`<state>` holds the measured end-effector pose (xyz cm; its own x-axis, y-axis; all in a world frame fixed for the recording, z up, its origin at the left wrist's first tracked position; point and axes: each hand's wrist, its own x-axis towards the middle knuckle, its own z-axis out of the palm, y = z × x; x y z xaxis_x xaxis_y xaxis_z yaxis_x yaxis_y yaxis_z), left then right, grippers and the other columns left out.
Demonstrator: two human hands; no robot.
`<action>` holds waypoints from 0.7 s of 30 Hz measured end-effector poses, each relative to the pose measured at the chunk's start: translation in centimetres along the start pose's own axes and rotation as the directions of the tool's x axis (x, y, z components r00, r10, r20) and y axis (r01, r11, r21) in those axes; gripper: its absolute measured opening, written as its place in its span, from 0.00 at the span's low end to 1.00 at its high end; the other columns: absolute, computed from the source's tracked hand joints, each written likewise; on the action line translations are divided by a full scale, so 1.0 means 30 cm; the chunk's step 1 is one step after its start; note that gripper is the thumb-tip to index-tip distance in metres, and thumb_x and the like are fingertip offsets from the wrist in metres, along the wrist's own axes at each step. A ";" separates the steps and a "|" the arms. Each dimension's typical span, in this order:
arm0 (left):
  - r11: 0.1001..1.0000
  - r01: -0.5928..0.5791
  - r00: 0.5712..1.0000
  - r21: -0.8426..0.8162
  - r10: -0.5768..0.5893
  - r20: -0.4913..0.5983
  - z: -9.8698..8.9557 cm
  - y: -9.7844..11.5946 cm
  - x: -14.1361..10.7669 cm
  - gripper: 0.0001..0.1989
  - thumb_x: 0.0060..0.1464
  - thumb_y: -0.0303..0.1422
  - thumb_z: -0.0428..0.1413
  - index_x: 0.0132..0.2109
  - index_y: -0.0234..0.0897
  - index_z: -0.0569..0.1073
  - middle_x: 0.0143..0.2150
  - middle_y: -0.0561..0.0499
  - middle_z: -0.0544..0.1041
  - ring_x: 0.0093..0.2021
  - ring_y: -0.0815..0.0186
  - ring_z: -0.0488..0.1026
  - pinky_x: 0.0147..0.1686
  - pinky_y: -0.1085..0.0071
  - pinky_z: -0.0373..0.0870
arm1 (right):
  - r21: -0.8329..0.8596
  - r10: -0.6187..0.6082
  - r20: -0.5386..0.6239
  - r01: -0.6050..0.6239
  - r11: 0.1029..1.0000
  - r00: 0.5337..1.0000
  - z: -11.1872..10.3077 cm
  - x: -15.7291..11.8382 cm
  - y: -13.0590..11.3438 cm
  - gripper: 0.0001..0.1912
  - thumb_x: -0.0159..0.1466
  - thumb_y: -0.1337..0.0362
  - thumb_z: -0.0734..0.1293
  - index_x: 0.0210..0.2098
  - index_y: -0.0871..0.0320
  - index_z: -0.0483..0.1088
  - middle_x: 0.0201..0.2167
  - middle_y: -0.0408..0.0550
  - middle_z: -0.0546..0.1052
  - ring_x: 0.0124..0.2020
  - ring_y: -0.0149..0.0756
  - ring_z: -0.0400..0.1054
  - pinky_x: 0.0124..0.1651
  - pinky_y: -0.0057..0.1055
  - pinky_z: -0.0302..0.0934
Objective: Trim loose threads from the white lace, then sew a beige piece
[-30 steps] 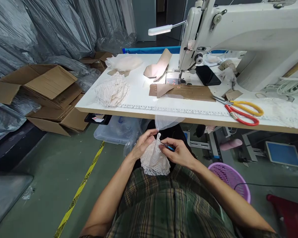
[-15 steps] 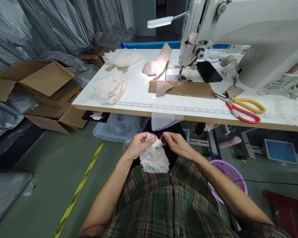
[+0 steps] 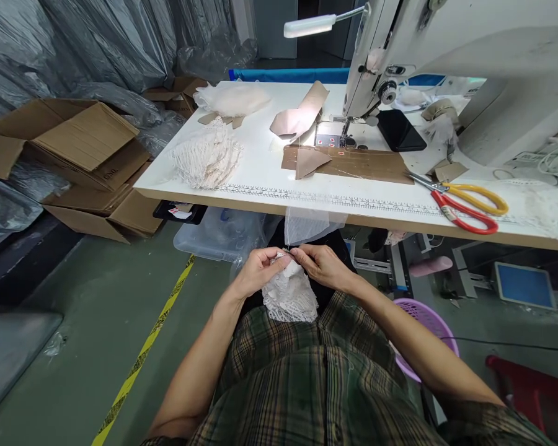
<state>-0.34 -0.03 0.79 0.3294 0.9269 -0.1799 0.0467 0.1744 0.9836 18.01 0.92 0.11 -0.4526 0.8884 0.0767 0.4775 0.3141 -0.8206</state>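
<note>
A white piece of lace (image 3: 290, 296) hangs over my lap below the table edge. My left hand (image 3: 259, 271) pinches its top edge between thumb and fingers. Close beside it, the fingertips of my right hand (image 3: 323, 265) are pressed together at the same edge; what they pinch is too small to make out. A thin thread shows near the fingertips. Just above both hands, sheer white fabric (image 3: 309, 226) drapes off the front of the table.
The white table (image 3: 255, 161) carries a lace pile (image 3: 207, 158), brown card pattern pieces (image 3: 363, 166), a black phone (image 3: 401, 131) and scissors with red and yellow handles (image 3: 469, 201). A sewing machine (image 3: 493, 56) stands right. Cardboard boxes (image 3: 81, 148) lie left, a purple basket (image 3: 430, 319) right.
My right hand has moved left, bringing its fingertips up against those of my left hand. The left hand keeps its hold on the lace. The view has shifted slightly.
</note>
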 end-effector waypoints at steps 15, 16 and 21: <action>0.993 -0.051 0.994 0.105 0.061 -0.096 -0.015 0.010 0.005 0.23 0.47 0.40 0.64 0.50 0.39 0.74 0.54 0.43 0.73 0.52 0.59 0.71 0.49 0.66 0.67 | 0.166 0.077 0.123 -0.097 0.981 0.989 -0.027 -0.133 0.012 0.17 0.60 0.51 0.68 0.36 0.58 0.66 0.30 0.42 0.69 0.25 0.27 0.57 0.27 0.25 0.51; 0.991 -0.084 0.983 0.104 0.099 -0.155 -0.018 0.018 0.036 0.25 0.46 0.40 0.65 0.51 0.39 0.72 0.55 0.43 0.71 0.54 0.58 0.69 0.53 0.65 0.65 | 0.137 0.089 0.091 -0.101 0.985 0.992 -0.039 -0.131 0.004 0.16 0.60 0.51 0.68 0.36 0.58 0.67 0.31 0.43 0.70 0.25 0.28 0.58 0.27 0.25 0.52; 0.971 -0.197 0.944 -0.136 0.150 -0.293 0.006 0.043 0.158 0.24 0.42 0.42 0.67 0.43 0.34 0.71 0.42 0.44 0.77 0.44 0.62 0.74 0.49 0.66 0.67 | 0.126 0.035 -0.067 -0.026 0.992 0.997 -0.079 -0.101 -0.039 0.11 0.65 0.56 0.62 0.32 0.58 0.67 0.27 0.43 0.71 0.28 0.30 0.61 0.31 0.27 0.55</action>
<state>1.46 4.53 1.20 0.0416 0.9988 -0.0262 -0.1478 0.0321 0.9885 20.61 -1.35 2.18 -0.3843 0.9192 0.0856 0.3905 0.2459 -0.8872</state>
